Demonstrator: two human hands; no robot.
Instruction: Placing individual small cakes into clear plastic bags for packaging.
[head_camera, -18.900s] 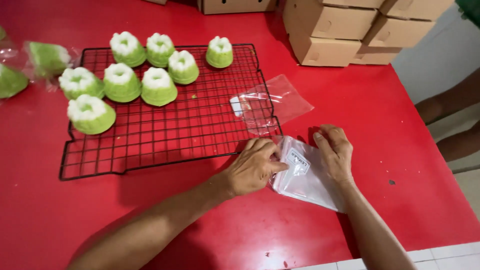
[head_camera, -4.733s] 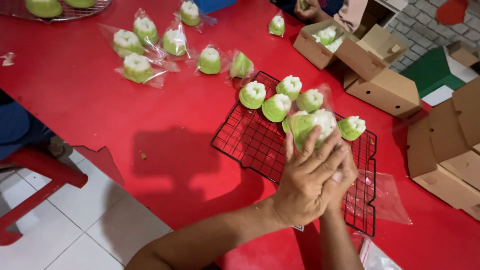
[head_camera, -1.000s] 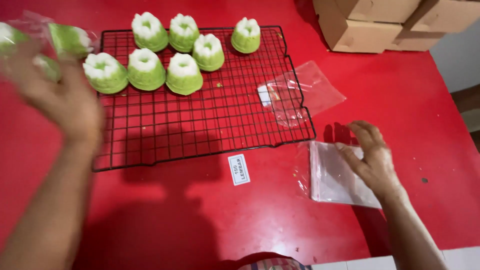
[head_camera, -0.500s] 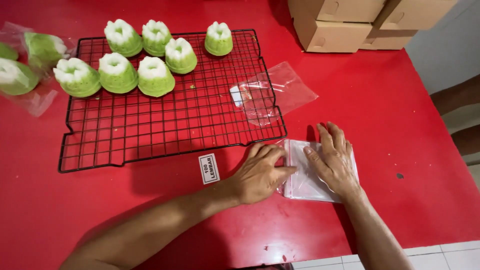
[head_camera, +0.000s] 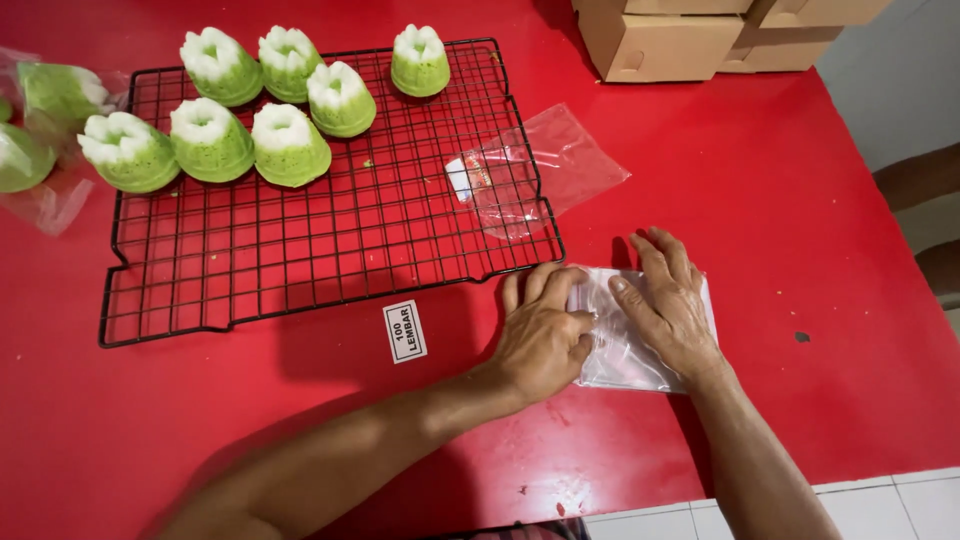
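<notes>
Bagged cakes (head_camera: 40, 140) & boxes (head_camera: 660, 40) cut off by edges; bag stack (head_camera: 630, 350) partly under hands

Place: looked like a small home bakery or snack-packing spot | Evidence: green-and-white moulded cakes (head_camera: 290, 145) cooled on a black wire rack (head_camera: 330, 240) | clear plastic bags (head_camera: 630, 330) lay on a red table (head_camera: 800, 200) | plain cardboard boxes (head_camera: 660, 40) were stacked at its far edge | white tiled floor (head_camera: 900, 505) below
</notes>
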